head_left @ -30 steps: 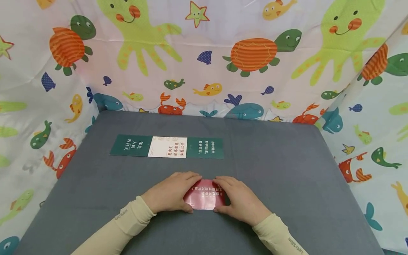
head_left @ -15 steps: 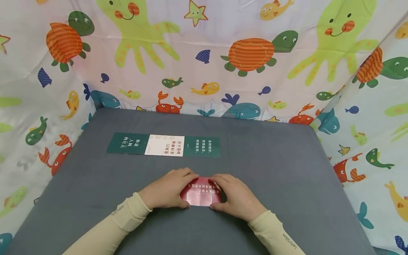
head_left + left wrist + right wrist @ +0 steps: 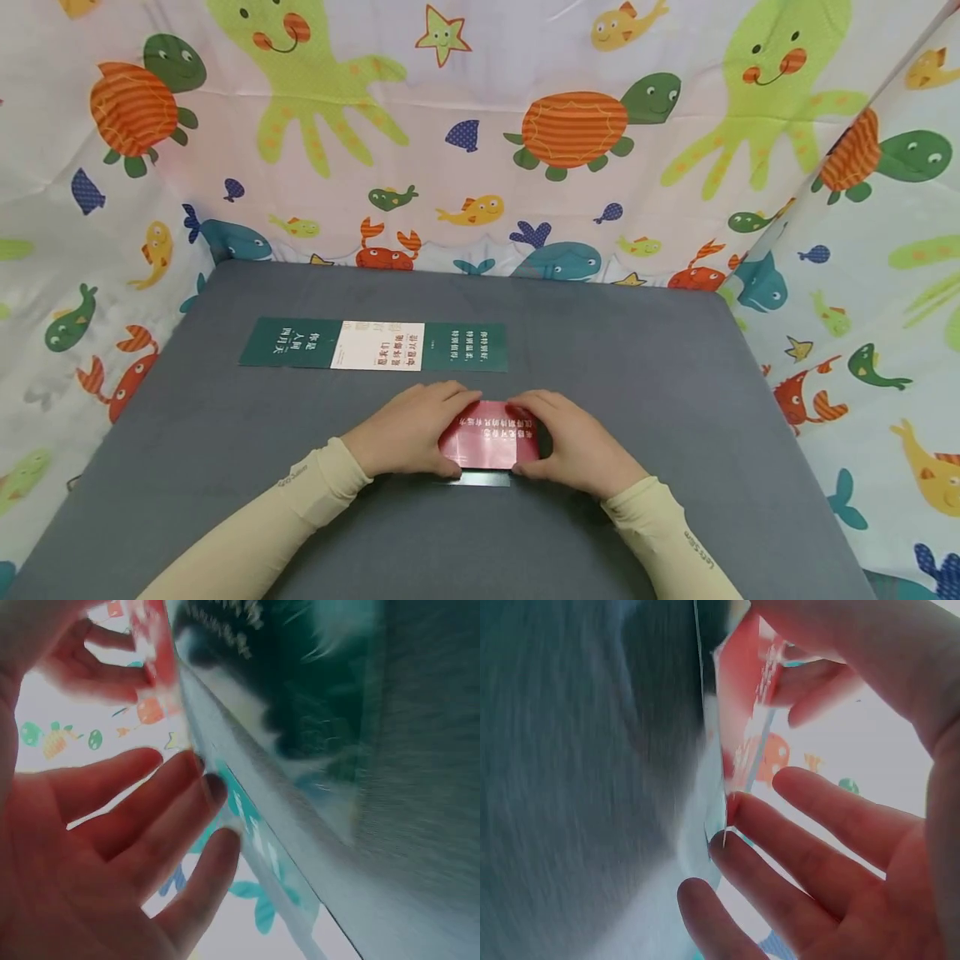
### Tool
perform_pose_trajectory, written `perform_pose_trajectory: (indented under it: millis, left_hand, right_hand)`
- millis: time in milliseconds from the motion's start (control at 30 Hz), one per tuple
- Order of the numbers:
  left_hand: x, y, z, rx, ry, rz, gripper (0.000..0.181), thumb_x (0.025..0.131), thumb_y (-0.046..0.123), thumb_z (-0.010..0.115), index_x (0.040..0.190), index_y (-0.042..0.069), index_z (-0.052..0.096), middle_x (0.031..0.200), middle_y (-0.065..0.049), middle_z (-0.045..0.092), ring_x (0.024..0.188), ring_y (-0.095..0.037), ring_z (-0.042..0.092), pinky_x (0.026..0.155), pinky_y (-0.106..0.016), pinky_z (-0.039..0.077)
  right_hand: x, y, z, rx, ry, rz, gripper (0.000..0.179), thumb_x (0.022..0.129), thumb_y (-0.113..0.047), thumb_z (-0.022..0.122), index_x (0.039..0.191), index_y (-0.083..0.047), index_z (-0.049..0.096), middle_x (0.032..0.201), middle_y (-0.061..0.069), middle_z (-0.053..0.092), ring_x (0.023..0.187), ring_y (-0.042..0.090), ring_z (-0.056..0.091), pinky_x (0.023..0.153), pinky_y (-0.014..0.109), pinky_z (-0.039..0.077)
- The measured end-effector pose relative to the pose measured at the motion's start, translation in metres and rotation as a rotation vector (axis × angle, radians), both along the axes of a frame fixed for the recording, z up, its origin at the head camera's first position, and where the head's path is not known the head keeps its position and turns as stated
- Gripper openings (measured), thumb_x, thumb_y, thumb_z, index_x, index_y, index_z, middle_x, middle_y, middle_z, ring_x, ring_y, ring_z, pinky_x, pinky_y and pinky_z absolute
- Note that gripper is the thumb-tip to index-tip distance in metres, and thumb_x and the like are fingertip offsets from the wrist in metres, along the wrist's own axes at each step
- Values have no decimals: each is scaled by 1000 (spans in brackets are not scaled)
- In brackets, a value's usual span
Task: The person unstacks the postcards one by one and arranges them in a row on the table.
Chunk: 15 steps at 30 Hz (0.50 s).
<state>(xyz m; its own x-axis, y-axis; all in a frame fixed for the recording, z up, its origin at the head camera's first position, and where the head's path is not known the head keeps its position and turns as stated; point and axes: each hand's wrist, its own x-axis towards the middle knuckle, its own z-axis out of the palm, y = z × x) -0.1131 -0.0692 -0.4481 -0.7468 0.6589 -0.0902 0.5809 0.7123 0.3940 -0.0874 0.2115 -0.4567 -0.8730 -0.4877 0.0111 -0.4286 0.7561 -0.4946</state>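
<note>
A pink card (image 3: 489,433) with white lettering is held between both hands near the middle of the table. My left hand (image 3: 412,429) grips its left edge, thumb at the near corner and fingers at the far one. At the opposite edge my right hand (image 3: 581,437) holds it the same way. Below the pink card's near edge shows a strip of a glossy green card (image 3: 483,478). In the left wrist view this green card (image 3: 300,682) is larger, with white lettering and finger reflections. The pink card (image 3: 739,697) stands edge-on in the right wrist view.
Farther back, a row of cards lies on the grey table (image 3: 637,358): a green card (image 3: 288,342) at left, a cream card (image 3: 378,346) in the middle and another green card (image 3: 465,347) at right. A cloth printed with sea animals (image 3: 315,192) encloses the table's back and sides.
Both hands have lifted the pink card slightly and moved it away from the near side, uncovering a green strip beneath it. The head view has shifted a little.
</note>
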Motion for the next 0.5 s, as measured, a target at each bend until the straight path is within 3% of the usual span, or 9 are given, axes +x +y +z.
perform_pose_trajectory:
  millis: [167,333,500]
  left_hand:
    - [-32,27,3,-8,47,-9,102,77,53,94,161,14,50,157,-4,59,141,-25,57,121,-49,48]
    - [-70,54,-1,-9,48,-25,102,80,55,93,161,11,49,158,-6,59,148,-25,53,130,-51,31]
    - [-110,79,0,-26,47,-29,100,81,55,92,161,12,50,158,-5,59,147,-21,53,131,-50,25]
  right_hand:
    - [-26,25,5,4,8,-28,82,78,-33,97,150,-15,62,151,3,62,140,27,57,114,51,55]
    - [-61,49,7,-5,-57,-68,81,81,-28,95,153,-14,60,157,7,59,146,33,54,116,56,52]
    - [-95,68,11,-13,-125,-130,81,83,-22,94,155,-16,57,160,9,55,147,35,51,113,58,54]
